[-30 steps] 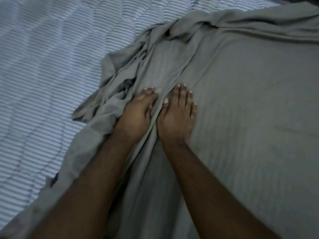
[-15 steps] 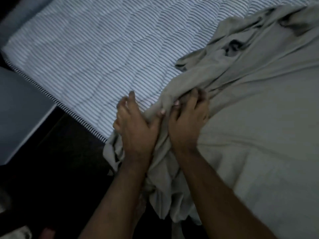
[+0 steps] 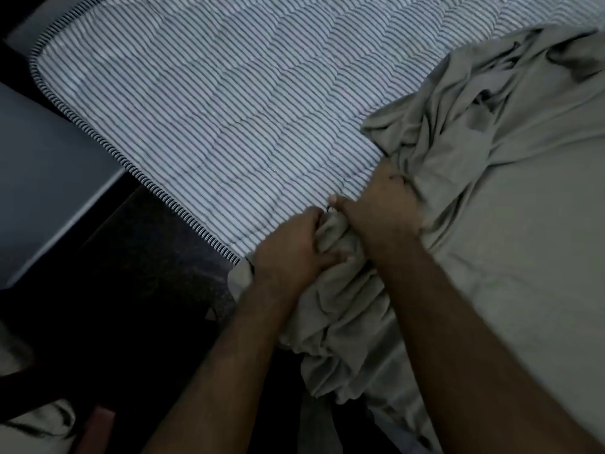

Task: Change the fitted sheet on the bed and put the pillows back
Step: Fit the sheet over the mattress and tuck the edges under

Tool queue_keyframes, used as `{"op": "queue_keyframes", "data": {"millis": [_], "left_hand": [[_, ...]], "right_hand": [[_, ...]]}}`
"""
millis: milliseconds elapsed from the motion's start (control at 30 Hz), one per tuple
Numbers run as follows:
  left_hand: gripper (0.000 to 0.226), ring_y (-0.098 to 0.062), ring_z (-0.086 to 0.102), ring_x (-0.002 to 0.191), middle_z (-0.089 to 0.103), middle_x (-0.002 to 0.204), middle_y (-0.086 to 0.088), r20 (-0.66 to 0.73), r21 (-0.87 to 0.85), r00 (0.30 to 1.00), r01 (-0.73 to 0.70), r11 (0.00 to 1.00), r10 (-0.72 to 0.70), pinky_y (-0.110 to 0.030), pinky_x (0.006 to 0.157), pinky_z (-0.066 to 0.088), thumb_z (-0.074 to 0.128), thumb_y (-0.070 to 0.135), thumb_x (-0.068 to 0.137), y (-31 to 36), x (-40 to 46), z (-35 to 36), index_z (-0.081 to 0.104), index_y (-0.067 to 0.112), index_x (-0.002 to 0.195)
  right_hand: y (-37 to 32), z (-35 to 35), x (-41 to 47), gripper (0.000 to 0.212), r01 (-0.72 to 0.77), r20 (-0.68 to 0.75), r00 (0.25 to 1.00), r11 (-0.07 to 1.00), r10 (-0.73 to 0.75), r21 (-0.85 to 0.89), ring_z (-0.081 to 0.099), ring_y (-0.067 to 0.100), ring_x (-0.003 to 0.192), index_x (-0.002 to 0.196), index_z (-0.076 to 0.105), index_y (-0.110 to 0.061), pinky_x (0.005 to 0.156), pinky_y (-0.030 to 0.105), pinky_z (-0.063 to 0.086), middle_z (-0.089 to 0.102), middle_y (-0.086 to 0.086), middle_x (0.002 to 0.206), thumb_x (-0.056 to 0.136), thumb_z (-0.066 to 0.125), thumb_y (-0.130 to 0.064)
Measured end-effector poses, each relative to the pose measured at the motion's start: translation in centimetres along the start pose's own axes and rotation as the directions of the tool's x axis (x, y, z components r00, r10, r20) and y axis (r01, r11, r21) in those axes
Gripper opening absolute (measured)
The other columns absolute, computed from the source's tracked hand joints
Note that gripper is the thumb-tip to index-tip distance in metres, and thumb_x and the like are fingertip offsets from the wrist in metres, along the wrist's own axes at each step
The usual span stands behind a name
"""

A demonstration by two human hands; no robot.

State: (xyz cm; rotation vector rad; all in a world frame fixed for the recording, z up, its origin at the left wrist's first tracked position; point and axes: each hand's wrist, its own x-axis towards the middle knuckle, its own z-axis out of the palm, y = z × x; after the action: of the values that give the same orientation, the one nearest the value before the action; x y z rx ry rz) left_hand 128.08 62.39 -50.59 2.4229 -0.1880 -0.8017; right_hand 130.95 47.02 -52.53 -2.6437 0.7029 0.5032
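A grey-beige fitted sheet [image 3: 510,198] covers the right part of the bed and lies bunched along its left border. The blue-and-white striped quilted mattress [image 3: 229,119] is bare on the left. My left hand [image 3: 291,253] and my right hand [image 3: 383,211] sit side by side at the mattress's near edge, both with fingers curled into a gathered clump of the sheet's border. Below my hands, loose sheet hangs over the side of the bed. No pillows are in view.
A grey flat-topped piece of furniture [image 3: 42,191] stands at the left, close to the mattress corner. Dark floor [image 3: 137,306] lies between it and the bed. Some pale cloth [image 3: 36,424] lies at the bottom left.
My hands went from lying flat on the sheet to gripping its bunched border at the near edge. The view swung left, showing more bare mattress and the floor.
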Motion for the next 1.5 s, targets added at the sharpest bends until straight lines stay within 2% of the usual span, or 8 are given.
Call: {"op": "queue_keyframes", "data": {"millis": [300, 433, 633, 767, 1033, 1233, 1433, 1500], "left_hand": [[0.03, -0.012, 0.069, 0.073, 0.073, 0.075, 0.004, 0.041, -0.275, 0.994, 0.109, 0.955, -0.102, -0.035, 0.067, 0.057, 0.078, 0.054, 0.082, 1.6, 0.4, 0.4, 0.076, 0.025, 0.077], [0.044, -0.011, 0.06, 0.055, 0.064, 0.058, -0.001, -0.2, -0.364, 0.972, 0.041, 0.931, -0.121, -0.036, 0.055, 0.051, 0.069, 0.056, 0.086, 2.7, 0.7, -2.3, 0.068, 0.017, 0.066], [0.026, -0.014, 0.058, 0.079, 0.067, 0.084, -0.005, -0.79, -0.373, 0.553, -0.089, 0.924, -0.265, -0.035, 0.068, 0.048, 0.055, 0.041, 0.095, 2.9, 6.2, -14.1, 0.063, 0.018, 0.087], [0.045, -0.03, 0.056, 0.118, 0.058, 0.129, -0.017, -0.683, -0.258, 0.698, 0.043, 0.965, -0.213, -0.038, 0.1, 0.046, 0.054, 0.036, 0.099, 1.9, 8.8, -14.6, 0.057, 0.008, 0.135], [0.094, -0.039, 0.057, 0.111, 0.058, 0.116, -0.018, -0.411, -0.165, 0.797, 0.412, 0.896, -0.442, -0.05, 0.089, 0.051, 0.066, 0.081, 0.064, -5.0, 2.8, -6.1, 0.052, 0.01, 0.124], [0.009, -0.036, 0.063, 0.088, 0.064, 0.09, -0.013, -0.45, -0.197, 0.827, 0.276, 0.941, -0.337, -0.034, 0.067, 0.039, 0.061, 0.016, 0.086, -6.1, 2.5, -7.4, 0.054, 0.015, 0.092], [0.029, -0.035, 0.055, 0.083, 0.063, 0.09, -0.018, -0.909, -0.33, 0.258, 0.039, 0.943, -0.328, -0.04, 0.071, 0.038, 0.049, 0.003, 0.07, -8.2, 2.3, -13.5, 0.059, 0.004, 0.098], [0.039, -0.039, 0.056, 0.097, 0.059, 0.109, -0.028, -0.87, -0.409, 0.264, 0.086, 0.909, -0.416, -0.041, 0.083, 0.039, 0.047, -0.002, 0.074, -10.0, 2.6, -15.2, 0.055, -0.006, 0.112]], "right_hand": [[3.3, -3.0, 1.9, 0.037, -0.159, 0.171, 0.964, 0.959, 0.202, -0.233, 0.059, 0.032, 0.123, 0.133, 0.055, -0.007, 0.083, 0.039, 0.047, 0.058, 0.014, 0.138, 0.106, 0.051, -0.031], [1.0, -6.4, 3.7, 0.033, -0.017, 0.07, 0.997, 0.991, 0.007, 0.131, 0.061, 0.033, 0.109, 0.115, 0.061, -0.001, 0.08, 0.035, 0.043, 0.065, 0.019, 0.118, 0.107, 0.045, -0.029], [-7.5, -10.0, 6.2, 0.031, 0.732, -0.507, 0.679, 0.436, -0.531, 0.523, 0.055, 0.012, 0.121, 0.133, 0.049, 0.002, 0.105, 0.036, 0.046, 0.059, 0.003, 0.128, 0.107, 0.046, -0.015], [-8.3, -8.3, 9.2, 0.038, 0.476, -0.16, 0.874, 0.739, -0.459, 0.478, 0.055, 0.026, 0.129, 0.133, 0.057, -0.006, 0.098, 0.025, 0.041, 0.061, 0.01, 0.132, 0.102, 0.048, -0.026], [-5.8, 0.7, -0.8, 0.073, 0.336, -0.017, 0.942, 0.942, -0.336, -0.022, 0.05, 0.036, 0.12, 0.146, 0.043, -0.016, 0.09, 0.046, 0.049, 0.048, 0.013, 0.132, 0.093, 0.054, -0.064], [-7.4, 0.8, 0.8, 0.046, 0.121, 0.155, 0.983, 0.982, -0.098, -0.143, 0.062, 0.035, 0.117, 0.134, 0.042, -0.013, 0.082, 0.039, 0.046, 0.06, 0.015, 0.129, 0.099, 0.058, -0.037], [-11.5, -4.3, 1.2, 0.034, 0.438, -0.027, 0.893, 0.856, -0.448, 0.277, 0.062, 0.033, 0.092, 0.083, 0.048, -0.02, 0.067, 0.033, 0.034, 0.059, 0.005, 0.082, 0.105, 0.046, -0.045], [-12.6, -4.7, 0.4, 0.047, 0.412, 0.014, 0.893, 0.831, -0.449, 0.375, 0.062, 0.03, 0.084, 0.069, 0.043, -0.022, 0.064, 0.032, 0.033, 0.054, 0.0, 0.071, 0.105, 0.041, -0.053]]}}
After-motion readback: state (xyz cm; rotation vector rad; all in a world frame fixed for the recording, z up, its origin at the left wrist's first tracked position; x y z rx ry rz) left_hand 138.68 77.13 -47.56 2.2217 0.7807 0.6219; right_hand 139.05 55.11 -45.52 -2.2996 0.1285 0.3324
